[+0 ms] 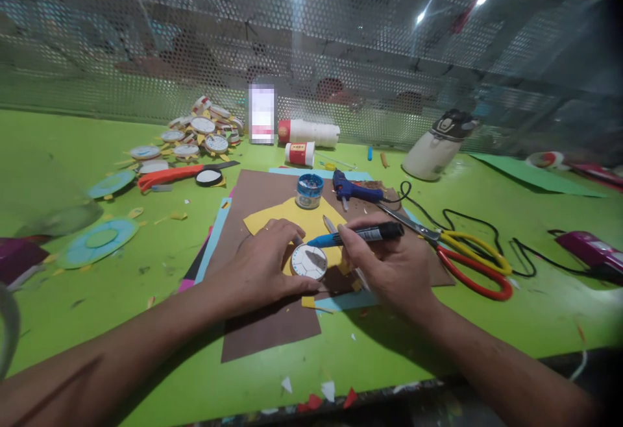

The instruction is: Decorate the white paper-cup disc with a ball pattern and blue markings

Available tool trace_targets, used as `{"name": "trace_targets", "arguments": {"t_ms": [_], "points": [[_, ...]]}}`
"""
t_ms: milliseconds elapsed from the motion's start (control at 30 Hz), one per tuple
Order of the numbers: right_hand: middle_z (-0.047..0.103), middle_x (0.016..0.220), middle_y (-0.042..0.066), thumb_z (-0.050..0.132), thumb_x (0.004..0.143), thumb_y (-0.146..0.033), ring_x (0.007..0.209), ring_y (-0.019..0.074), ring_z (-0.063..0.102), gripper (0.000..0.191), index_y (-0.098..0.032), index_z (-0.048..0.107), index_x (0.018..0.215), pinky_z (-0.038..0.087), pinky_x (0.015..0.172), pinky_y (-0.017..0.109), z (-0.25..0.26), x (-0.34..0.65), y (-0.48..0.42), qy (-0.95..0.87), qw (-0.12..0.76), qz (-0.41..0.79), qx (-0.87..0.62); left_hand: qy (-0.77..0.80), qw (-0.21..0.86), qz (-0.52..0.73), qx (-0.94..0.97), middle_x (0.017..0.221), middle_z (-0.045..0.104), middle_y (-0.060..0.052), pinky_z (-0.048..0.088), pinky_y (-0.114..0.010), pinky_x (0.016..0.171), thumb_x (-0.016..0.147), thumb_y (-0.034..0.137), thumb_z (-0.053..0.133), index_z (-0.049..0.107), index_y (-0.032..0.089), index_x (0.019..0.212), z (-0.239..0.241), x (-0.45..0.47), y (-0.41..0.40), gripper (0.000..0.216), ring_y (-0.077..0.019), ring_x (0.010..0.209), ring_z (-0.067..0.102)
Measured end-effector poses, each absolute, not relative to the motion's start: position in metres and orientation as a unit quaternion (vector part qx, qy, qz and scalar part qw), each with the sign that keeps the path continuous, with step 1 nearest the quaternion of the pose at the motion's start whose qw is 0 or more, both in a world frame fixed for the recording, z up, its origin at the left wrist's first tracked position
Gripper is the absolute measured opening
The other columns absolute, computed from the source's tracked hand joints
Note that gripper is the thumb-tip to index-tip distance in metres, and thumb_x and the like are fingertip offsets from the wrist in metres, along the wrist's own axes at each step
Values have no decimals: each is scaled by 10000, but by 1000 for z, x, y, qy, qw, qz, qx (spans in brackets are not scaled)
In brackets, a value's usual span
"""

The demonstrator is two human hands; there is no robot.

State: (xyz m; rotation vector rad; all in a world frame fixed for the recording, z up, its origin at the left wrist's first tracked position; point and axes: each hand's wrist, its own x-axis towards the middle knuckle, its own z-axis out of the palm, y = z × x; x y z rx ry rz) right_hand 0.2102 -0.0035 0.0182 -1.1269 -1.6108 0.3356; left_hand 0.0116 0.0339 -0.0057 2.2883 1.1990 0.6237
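Note:
A small white disc (302, 266) with dark lines and blue marks round its edge sits over the paper sheets in the middle. My left hand (263, 261) is closed round its left side, thumb along the near edge and fingers at the far edge. In my right hand (389, 271) is a marker (328, 239) with a blue front and a black rear end; its tip is at the disc's upper rim. A slim pointed pen-like tool (328, 222) passes by the same hand; whether the fingers hold it I cannot tell. Yellow paper (265, 217) lies beneath.
Brown paper (267, 336) spreads under my hands. Behind are a blue-stained jar (309, 192) and a blue glue gun (357, 188). Scissors (474, 265) lie right; an orange-handled cutter (170, 176) and piled discs (202, 125) lie left. A phone (261, 112) stands behind.

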Motion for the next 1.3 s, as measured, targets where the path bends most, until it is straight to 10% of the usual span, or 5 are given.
{"name": "trace_targets", "arguments": {"t_ms": [333, 1300], "points": [[598, 546, -46, 664, 880, -374, 458, 99, 560, 191, -183, 664, 875, 480, 448, 200, 12, 209, -1, -649, 529, 278, -471, 419, 250, 206, 848, 1173, 598, -109, 458, -519, 917, 708, 589, 740, 574, 199, 1139, 4, 11, 32, 605, -340, 1094, 539], [732, 747, 13, 633, 897, -277, 677, 155, 695, 91, -210, 664, 845, 556, 622, 252, 19, 209, -1, -760, 452, 148, -442, 387, 261, 230, 854, 1230, 603, -100, 451, -503, 987, 758, 421, 732, 642, 222, 1085, -1, 8, 37, 392, -318, 1163, 537]]}}
